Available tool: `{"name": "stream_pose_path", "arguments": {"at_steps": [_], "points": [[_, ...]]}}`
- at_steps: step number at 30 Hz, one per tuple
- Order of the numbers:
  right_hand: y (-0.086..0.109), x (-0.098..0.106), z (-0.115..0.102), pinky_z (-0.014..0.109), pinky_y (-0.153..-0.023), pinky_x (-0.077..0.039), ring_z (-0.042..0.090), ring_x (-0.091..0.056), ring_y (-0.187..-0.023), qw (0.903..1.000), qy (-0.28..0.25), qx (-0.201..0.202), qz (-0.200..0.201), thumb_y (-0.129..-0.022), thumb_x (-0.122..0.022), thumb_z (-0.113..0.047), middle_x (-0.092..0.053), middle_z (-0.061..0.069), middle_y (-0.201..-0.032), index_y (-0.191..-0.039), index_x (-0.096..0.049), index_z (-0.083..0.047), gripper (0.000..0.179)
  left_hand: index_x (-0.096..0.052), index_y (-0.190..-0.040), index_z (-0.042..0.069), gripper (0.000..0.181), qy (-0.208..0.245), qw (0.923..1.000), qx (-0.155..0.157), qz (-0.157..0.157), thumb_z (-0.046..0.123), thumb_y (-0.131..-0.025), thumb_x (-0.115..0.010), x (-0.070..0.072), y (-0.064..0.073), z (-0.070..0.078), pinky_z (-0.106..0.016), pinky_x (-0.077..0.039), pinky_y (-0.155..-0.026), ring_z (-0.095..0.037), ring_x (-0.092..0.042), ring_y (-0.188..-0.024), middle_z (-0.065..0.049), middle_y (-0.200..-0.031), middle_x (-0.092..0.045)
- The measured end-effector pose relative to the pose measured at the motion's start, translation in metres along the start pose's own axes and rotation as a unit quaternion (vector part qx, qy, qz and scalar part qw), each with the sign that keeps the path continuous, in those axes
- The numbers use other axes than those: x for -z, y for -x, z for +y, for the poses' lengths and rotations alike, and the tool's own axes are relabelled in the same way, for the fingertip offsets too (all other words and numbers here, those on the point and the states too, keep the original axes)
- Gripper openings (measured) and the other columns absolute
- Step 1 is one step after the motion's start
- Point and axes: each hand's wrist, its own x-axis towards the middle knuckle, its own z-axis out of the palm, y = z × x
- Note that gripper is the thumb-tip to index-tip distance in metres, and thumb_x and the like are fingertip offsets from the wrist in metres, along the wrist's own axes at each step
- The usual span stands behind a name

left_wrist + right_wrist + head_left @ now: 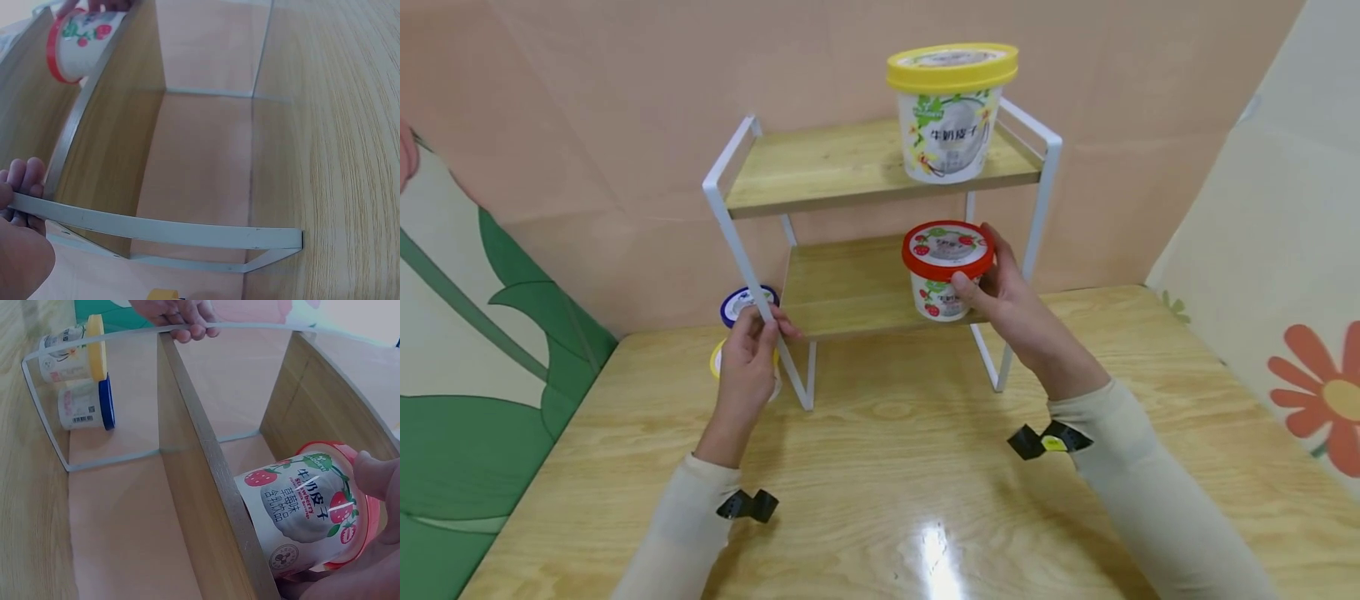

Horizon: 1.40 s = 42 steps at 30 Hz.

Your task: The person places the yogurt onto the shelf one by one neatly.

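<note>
My right hand (1022,312) holds a strawberry milk-drink tub with a red lid (946,275), thumb at its front and fingers behind. The tub is upright at the front right of the lower board (850,283) of a two-tier shelf; in the right wrist view its base is at the board's edge. Over at the shelf's left side, my left hand (747,362) grips the white metal frame (156,231), with fingers on both sides of the bar. A larger-looking yellow-lidded tub (951,133) stands on the top board (820,162), near its right end.
Beyond the shelf's left side, a blue-lidded tub (84,406) and another yellow-lidded tub (69,356) stand on the wooden table (880,467). The left hand partly covers both in the head view. A pinkish wall (625,167) rises behind the shelf.
</note>
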Motion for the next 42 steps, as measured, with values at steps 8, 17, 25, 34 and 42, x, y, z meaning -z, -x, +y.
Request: {"name": "stream_pose_path", "arguments": {"at_steps": [8,17,25,34,42], "points": [[-0.002,0.0,0.001,0.052,-0.125,-0.017,0.029,-0.023,-0.15,0.9998,-0.004,0.017,-0.009,-0.103,-0.053,-0.024,-0.025,0.013,-0.161,-0.159,-0.002,-0.017,0.076,-0.049,-0.112,-0.012,0.016,0.0,1.0,0.002,0.001,-0.002,-0.104,-0.038,0.0,0.0,0.001,-0.021,-0.055,-0.092,-0.007,-0.065,-0.087,0.003,-0.092,-0.061],[0.015,-0.008,-0.001,0.053,-0.121,-0.028,0.031,-0.037,-0.142,0.9988,0.046,-0.003,0.019,-0.102,-0.056,-0.026,-0.034,0.01,-0.157,-0.157,-0.021,-0.018,0.066,-0.049,-0.112,-0.012,0.016,0.004,1.0,0.005,-0.001,-0.002,-0.104,-0.038,0.0,0.0,0.001,-0.021,-0.055,-0.091,-0.007,-0.065,-0.088,0.003,-0.092,-0.06],[0.043,-0.008,-0.004,0.056,-0.122,-0.023,0.032,-0.02,-0.152,0.9935,0.109,-0.005,0.032,-0.101,-0.056,-0.021,-0.016,0.0,-0.167,-0.161,-0.014,-0.019,0.073,-0.049,-0.112,-0.011,0.016,0.006,1.0,0.006,0.001,-0.001,-0.104,-0.039,0.0,-0.001,0.002,-0.021,-0.055,-0.091,-0.007,-0.064,-0.087,0.004,-0.092,-0.06],[0.057,0.007,0.012,0.01,-0.083,-0.046,0.01,-0.053,-0.106,0.9707,0.17,0.047,0.163,-0.099,-0.061,-0.017,-0.054,0.002,-0.114,-0.133,-0.048,-0.007,0.039,-0.049,-0.111,-0.011,0.015,0.006,1.0,0.003,0.003,-0.002,-0.104,-0.04,0.001,0.0,0.001,-0.02,-0.055,-0.09,-0.006,-0.065,-0.086,0.003,-0.091,-0.061],[0.052,0.025,0.024,0.019,-0.087,-0.039,0.007,-0.042,-0.105,0.9707,0.162,-0.014,0.177,-0.102,-0.057,-0.025,-0.045,-0.009,-0.113,-0.135,-0.041,-0.006,0.042,-0.048,-0.113,-0.013,0.017,0.008,1.0,0.001,0.001,-0.002,-0.104,-0.039,0.0,0.001,0.001,-0.02,-0.055,-0.09,-0.006,-0.065,-0.087,0.004,-0.092,-0.061]]}}
